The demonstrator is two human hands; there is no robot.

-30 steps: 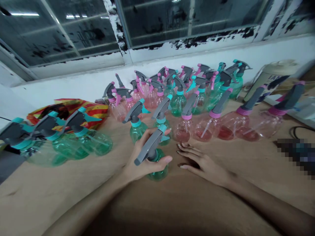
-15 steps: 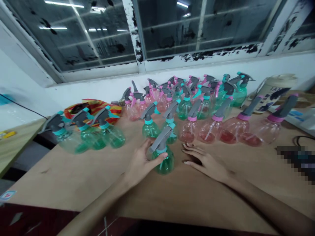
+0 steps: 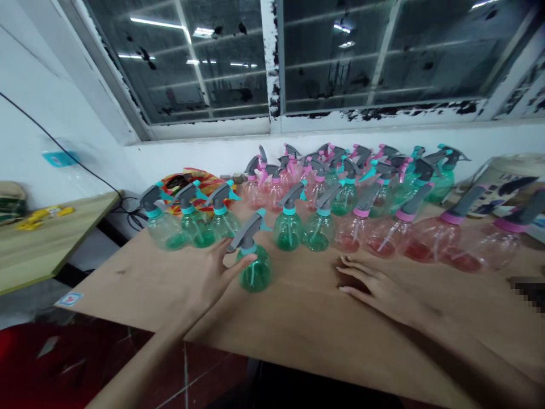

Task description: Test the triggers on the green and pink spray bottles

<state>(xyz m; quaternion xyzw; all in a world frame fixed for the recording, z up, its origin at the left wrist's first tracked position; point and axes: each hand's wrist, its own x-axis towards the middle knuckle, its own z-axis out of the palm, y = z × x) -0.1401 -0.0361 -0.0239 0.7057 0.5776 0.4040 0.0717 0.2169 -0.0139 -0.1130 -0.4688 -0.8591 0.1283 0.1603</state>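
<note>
My left hand (image 3: 210,275) grips a green spray bottle (image 3: 254,271) with a grey trigger and teal collar, standing upright on the wooden table (image 3: 298,324). The thumb lies across its neck. My right hand (image 3: 377,284) rests flat on the table to the right, fingers stretched out and holding nothing. Three green bottles (image 3: 193,224) stand in a row to the left of the held bottle. Two more green ones (image 3: 304,227) stand just behind it.
Several pink bottles (image 3: 426,241) run along the right, and a dense cluster of pink and green bottles (image 3: 340,173) fills the back by the window wall. A red-yellow bag (image 3: 191,184) lies at the back left. A lower side table (image 3: 38,244) stands left. The table's front edge is close.
My left hand has slid the green bottle leftward, away from the right hand and toward the row of three green bottles. The camera view has swung left and pulled back.
</note>
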